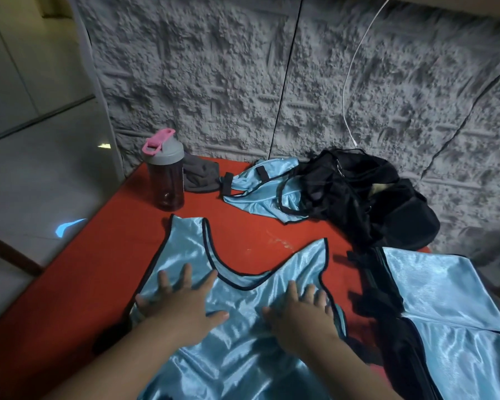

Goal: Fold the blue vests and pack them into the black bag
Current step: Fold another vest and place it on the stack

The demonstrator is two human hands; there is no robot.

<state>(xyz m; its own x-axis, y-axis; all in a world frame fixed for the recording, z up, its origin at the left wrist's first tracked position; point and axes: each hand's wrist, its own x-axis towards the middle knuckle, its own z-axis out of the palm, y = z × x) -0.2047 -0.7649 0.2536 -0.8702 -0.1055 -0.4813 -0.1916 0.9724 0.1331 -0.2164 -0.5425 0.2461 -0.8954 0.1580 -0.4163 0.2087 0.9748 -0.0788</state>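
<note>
A shiny light blue vest (pixel 237 350) with black trim lies spread flat on the red table, neck opening facing away from me. My left hand (pixel 182 301) presses flat on its left chest, fingers spread. My right hand (pixel 303 313) presses flat on its right side near the armhole. A second blue vest (pixel 260 192) lies crumpled at the back, partly tucked against the black mesh bag (pixel 367 194). A third blue vest (pixel 448 307) lies at the right edge, with black straps beside it.
A dark bottle (pixel 166 174) with a grey lid and pink cap stands at the back left of the red table (pixel 78 284), next to a grey cloth (pixel 199 176). A textured grey wall rises behind. A white cable (pixel 348 90) hangs down the wall.
</note>
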